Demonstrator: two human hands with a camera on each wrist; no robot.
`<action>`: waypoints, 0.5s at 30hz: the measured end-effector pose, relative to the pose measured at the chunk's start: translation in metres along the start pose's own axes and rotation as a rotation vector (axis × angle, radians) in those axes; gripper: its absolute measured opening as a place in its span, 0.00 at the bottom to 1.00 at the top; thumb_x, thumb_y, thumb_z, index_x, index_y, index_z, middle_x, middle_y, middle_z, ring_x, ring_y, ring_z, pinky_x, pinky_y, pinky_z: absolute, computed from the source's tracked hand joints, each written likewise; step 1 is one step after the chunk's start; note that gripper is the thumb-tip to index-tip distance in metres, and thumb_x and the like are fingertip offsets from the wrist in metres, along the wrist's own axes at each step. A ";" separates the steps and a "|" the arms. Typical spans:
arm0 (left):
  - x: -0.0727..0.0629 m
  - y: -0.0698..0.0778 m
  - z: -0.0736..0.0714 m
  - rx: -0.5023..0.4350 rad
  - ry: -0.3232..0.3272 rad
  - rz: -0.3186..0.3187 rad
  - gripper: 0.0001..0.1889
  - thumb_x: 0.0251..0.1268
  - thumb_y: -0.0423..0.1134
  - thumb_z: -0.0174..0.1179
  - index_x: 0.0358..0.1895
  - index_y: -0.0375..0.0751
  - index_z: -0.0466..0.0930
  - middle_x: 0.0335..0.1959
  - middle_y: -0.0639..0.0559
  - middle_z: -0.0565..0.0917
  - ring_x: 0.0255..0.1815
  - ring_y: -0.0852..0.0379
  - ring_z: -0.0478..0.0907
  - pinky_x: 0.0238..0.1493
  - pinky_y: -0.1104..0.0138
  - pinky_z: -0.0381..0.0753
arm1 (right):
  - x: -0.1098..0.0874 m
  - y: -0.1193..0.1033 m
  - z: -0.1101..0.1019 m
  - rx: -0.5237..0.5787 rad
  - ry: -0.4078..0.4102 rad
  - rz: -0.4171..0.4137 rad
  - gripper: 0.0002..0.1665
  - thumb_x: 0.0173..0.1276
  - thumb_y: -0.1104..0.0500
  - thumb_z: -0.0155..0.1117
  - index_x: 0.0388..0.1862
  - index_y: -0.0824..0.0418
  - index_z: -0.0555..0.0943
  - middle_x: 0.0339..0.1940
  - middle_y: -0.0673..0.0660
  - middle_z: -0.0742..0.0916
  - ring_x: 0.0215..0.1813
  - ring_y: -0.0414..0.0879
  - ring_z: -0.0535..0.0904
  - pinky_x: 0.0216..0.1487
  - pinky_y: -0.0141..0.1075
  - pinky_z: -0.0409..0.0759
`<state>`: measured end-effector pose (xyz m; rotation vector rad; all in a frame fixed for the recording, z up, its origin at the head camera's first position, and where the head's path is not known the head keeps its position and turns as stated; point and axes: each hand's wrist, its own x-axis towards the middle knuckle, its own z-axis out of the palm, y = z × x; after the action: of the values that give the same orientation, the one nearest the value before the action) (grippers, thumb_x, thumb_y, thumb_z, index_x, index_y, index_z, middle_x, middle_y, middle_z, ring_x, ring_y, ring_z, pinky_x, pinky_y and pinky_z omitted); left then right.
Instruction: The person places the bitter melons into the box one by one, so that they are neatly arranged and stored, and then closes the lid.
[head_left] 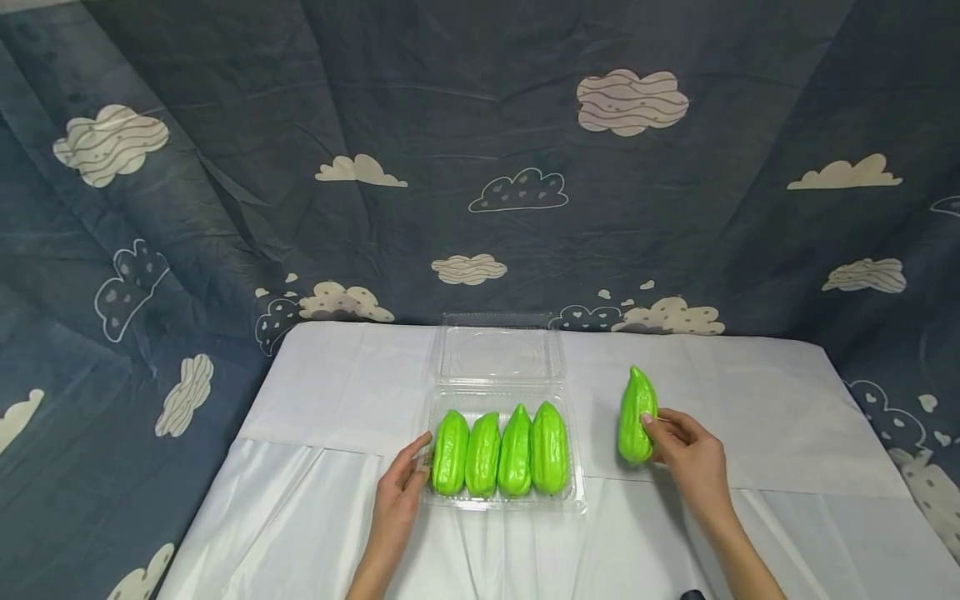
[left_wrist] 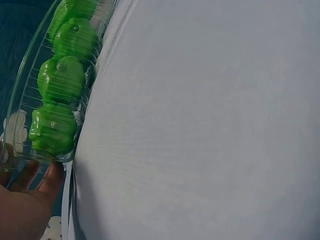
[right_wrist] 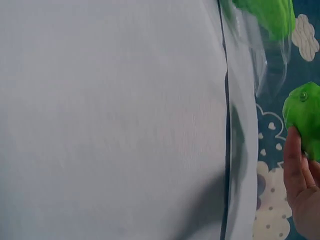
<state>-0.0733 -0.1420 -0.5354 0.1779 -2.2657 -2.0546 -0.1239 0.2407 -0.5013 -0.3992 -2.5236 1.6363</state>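
Observation:
A clear plastic clamshell box (head_left: 504, 503) stands on the white cloth with its lid (head_left: 498, 354) folded back. Several bright green ridged gourds (head_left: 482, 454) with pointed tips lie side by side in its base. My left hand (head_left: 397, 492) is at the box's left side, its fingertips touching the edge; in the left wrist view those fingers (left_wrist: 52, 182) meet the end wall below the lobed ends of the gourds. To the right of the box, my right hand (head_left: 692, 458) pinches another green gourd (head_left: 636, 425) between thumb and fingers, tip pointing away from me.
White cloth (head_left: 330, 392) covers the table, with a crease running across it. Behind and at the sides hangs a dark blue curtain (head_left: 450, 100) printed with clouds. A small dark object (head_left: 692, 594) shows at the bottom edge, near the right forearm.

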 end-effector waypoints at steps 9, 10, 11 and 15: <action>0.000 -0.001 0.000 0.002 0.006 0.002 0.25 0.67 0.26 0.52 0.67 0.45 0.74 0.69 0.46 0.70 0.69 0.46 0.66 0.64 0.62 0.67 | -0.020 -0.010 0.015 0.133 -0.023 0.084 0.35 0.69 0.41 0.62 0.62 0.66 0.76 0.49 0.57 0.86 0.41 0.36 0.82 0.38 0.34 0.84; 0.000 -0.001 0.000 0.002 0.006 0.003 0.25 0.67 0.26 0.52 0.67 0.45 0.74 0.69 0.46 0.70 0.69 0.46 0.66 0.65 0.60 0.67 | -0.021 -0.011 0.017 0.145 -0.023 0.102 0.35 0.68 0.41 0.63 0.62 0.66 0.76 0.48 0.56 0.86 0.42 0.35 0.82 0.38 0.33 0.84; 0.000 -0.001 0.000 0.003 0.006 0.003 0.25 0.67 0.26 0.52 0.67 0.45 0.74 0.69 0.46 0.70 0.69 0.46 0.66 0.65 0.59 0.67 | -0.023 -0.013 0.019 0.161 -0.023 0.119 0.35 0.68 0.41 0.63 0.62 0.66 0.76 0.48 0.55 0.86 0.42 0.35 0.82 0.38 0.33 0.84; 0.000 0.000 0.001 0.007 0.008 0.004 0.25 0.67 0.26 0.52 0.67 0.46 0.74 0.69 0.45 0.70 0.70 0.46 0.65 0.66 0.55 0.65 | -0.028 -0.019 0.025 0.225 -0.028 0.158 0.34 0.68 0.43 0.65 0.61 0.67 0.76 0.47 0.54 0.86 0.42 0.36 0.83 0.39 0.34 0.84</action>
<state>-0.0731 -0.1410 -0.5358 0.1817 -2.2677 -2.0403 -0.1060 0.2040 -0.4931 -0.5664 -2.3441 1.9693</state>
